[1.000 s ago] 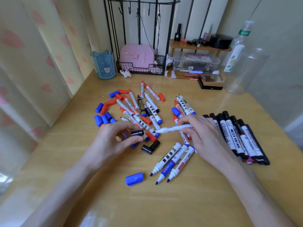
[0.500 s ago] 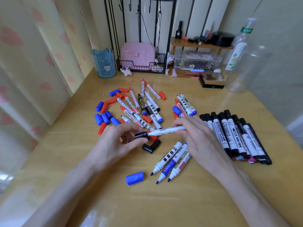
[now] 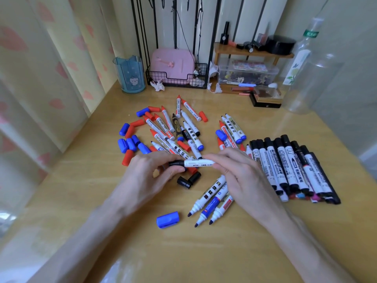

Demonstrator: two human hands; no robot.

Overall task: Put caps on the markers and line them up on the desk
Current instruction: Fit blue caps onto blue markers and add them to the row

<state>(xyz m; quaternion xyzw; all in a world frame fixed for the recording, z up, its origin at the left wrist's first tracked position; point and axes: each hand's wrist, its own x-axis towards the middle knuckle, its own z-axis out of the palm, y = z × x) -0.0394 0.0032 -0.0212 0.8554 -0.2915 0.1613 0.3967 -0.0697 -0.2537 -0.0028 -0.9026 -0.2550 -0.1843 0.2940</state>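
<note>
- The left hand (image 3: 146,176) has its fingers (image 3: 173,171) curled, pinching a short black plastic cap (image 3: 176,163) between thumb and forefinger.
- The right hand (image 3: 242,176) has its fingers (image 3: 216,155) closed round the right end of a white-barrelled whiteboard marker (image 3: 199,163). The marker is held level above the wooden bench (image 3: 81,190) and points towards the left fingers.
- The short black plastic cap meets the marker's left end, in line with the barrel and touching it. Whether it is fully seated cannot be told.
- Two loose black caps (image 3: 188,180) lie close together on the bench, just on the near side of the left fingers.
- Three uncapped white markers (image 3: 212,199) lie side by side, partly beneath the right hand, tips towards the person.
- One loose blue cap (image 3: 167,219) lies nearer the person than either set of fingers, to the left of those three tips.
- A row of black-capped markers (image 3: 293,170) lies side by side just to the right of the right fingers.
- A scattered heap of uncapped markers (image 3: 177,127), in red, blue and black, lies beyond the left fingers. A smaller cluster of markers (image 3: 230,129) lies beyond the right fingers.
- Loose blue and red caps (image 3: 130,141) lie beyond and to the left of the left fingers.
- At the far edge of the bench, well apart from the fingers, stand a blue translucent cup (image 3: 129,75), a pink case (image 3: 173,64) in a black wire basket (image 3: 177,80), and a clear plastic bottle (image 3: 302,74).
</note>
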